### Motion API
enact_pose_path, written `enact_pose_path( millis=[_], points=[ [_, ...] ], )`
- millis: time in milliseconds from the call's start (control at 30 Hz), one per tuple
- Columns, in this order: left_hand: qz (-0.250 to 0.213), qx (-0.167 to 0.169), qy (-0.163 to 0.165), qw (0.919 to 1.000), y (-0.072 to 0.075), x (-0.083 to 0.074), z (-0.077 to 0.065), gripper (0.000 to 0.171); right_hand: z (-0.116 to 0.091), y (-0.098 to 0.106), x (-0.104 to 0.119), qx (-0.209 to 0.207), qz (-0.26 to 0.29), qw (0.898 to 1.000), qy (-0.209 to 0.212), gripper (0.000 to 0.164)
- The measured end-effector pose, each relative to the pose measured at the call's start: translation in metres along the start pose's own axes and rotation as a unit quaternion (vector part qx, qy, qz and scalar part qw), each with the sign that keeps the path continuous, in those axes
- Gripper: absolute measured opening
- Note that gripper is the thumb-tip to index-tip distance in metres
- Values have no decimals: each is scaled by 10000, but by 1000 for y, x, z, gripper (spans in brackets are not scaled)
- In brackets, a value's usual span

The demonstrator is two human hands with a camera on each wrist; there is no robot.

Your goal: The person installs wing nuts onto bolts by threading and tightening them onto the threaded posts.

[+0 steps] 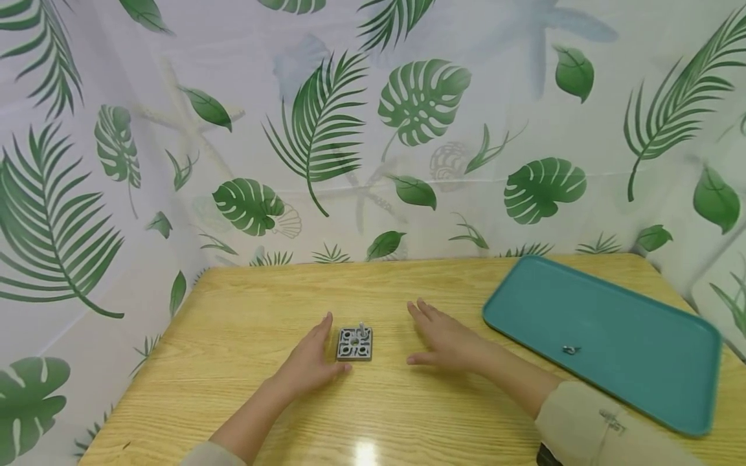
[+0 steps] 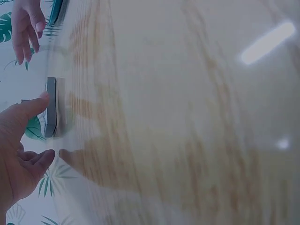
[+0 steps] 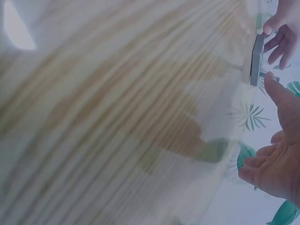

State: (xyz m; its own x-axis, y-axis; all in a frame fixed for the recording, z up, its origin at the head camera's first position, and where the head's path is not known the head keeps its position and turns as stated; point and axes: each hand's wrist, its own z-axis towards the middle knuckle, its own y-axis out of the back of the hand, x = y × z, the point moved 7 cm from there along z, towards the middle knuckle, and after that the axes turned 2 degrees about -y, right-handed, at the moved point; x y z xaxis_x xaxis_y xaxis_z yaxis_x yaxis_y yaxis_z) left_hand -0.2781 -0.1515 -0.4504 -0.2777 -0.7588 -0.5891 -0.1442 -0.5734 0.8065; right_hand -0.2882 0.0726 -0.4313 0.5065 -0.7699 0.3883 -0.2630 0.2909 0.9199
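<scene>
A square grey plate [image 1: 354, 355] with round recesses near its corners lies flat on the wooden table. One small pin [image 1: 362, 330] stands upright near its far right corner. Just left of the plate is my left hand [image 1: 311, 364], thumb and fingers spread, holding nothing. My right hand [image 1: 447, 340] hovers over the table to the right, apart from the plate, its fingers extended and nothing in them. The left wrist view shows the plate's edge [image 2: 52, 110] beside the left thumb; whether they touch, I cannot tell.
On the right lies a teal tray [image 1: 629, 330], set at an angle. Near its front edge is a small metal piece [image 1: 571, 350], too small to identify. A leaf-printed cloth [image 1: 350, 142] hangs behind the table. Part of a dark object [image 1: 548, 456] shows beneath the right sleeve.
</scene>
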Motion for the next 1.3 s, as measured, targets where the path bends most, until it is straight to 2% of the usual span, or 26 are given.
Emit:
enact_pose_path(
  millis=[167, 267, 333, 433, 533, 667, 800, 900, 1100, 1200, 1300],
  points=[
    [-693, -96, 204, 9973, 0, 5, 3, 100, 7, -5, 5, 47, 322, 9994, -69, 92],
    [-1031, -150, 318, 9940, 0, 9, 3, 98, 11, -6, 8, -59, 807, 9964, -239, 85],
    [-1094, -184, 387, 9931, 1, 11, 4, 98, 13, -6, 9, -223, 1318, 9901, -431, 78],
    [-1314, -212, 517, 9898, 2, 12, 4, 99, 16, -6, 9, -580, 2099, 9732, -734, 68],
    [-1612, -215, 628, 9847, 1, 14, 5, 99, 19, -8, 8, -806, 2775, 9520, -1012, 61],
    [-1945, -209, 723, 9780, -2, 17, 8, 98, 23, -15, 7, -815, 3486, 9249, -1282, 61],
    [-2056, -234, 812, 9750, -5, 20, 11, 97, 28, -22, 9, -726, 3879, 9073, -1452, 64],
    [-2078, -255, 861, 9740, -7, 22, 13, 96, 32, -31, 12, -635, 4010, 9006, -1553, 66],
    [-2214, -141, 1004, 9699, -10, 24, 15, 92, 41, -40, 18, -642, 4018, 8975, -1700, 71],
    [-2109, 33, 985, 9725, -9, 22, 18, 86, 46, -42, 20, -664, 3916, 9009, -1751, 72],
    [-1832, 240, 865, 9790, -9, 18, 21, 77, 50, -44, 22, -573, 3847, 9035, -1797, 73]
  ],
)
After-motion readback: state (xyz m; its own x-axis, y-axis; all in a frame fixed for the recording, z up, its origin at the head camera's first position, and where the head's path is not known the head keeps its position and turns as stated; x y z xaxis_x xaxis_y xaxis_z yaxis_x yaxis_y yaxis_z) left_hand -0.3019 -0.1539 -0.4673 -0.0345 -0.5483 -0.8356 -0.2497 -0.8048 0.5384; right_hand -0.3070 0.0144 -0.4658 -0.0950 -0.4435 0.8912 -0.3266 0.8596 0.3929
